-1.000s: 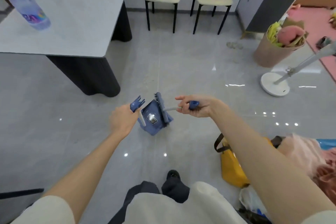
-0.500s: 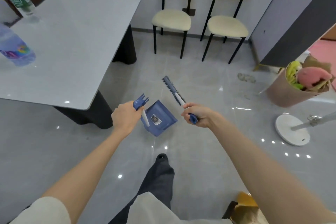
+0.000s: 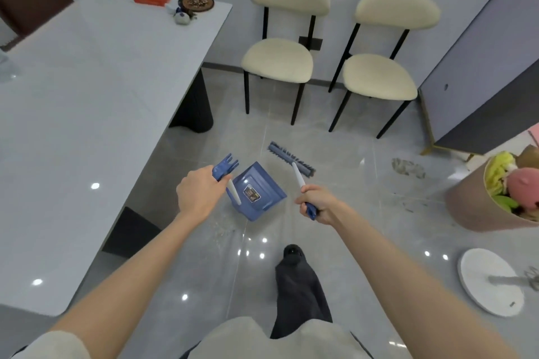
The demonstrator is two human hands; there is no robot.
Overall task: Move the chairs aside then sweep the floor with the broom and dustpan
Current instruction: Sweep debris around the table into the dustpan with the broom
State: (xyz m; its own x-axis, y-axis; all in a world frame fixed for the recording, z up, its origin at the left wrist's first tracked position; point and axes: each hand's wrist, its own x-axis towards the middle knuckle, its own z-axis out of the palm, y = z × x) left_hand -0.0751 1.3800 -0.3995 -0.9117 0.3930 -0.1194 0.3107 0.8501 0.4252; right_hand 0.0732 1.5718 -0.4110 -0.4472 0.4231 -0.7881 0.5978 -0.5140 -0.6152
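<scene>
Blue dustpan (image 3: pixel 259 192) hangs mid-frame over the grey floor (image 3: pixel 350 213). R hand (image 3: pixel 316 202) has its fingers (image 3: pixel 309 195) closed round the broom (image 3: pixel 291 159) at the blue handle end. Brush head sits just far-right of the pan; can't tell if it touches the floor. L hand (image 3: pixel 198 198) grips the pan's white handle, fingers curled round it. Cream left chair (image 3: pixel 277 63) and right chair (image 3: pixel 379 76) stand by the far wall, right of the desk (image 3: pixel 87 96). Dirt patch (image 3: pixel 408 167) lies at right, near a round bin (image 3: pixel 472 210) w/ soft toys.
</scene>
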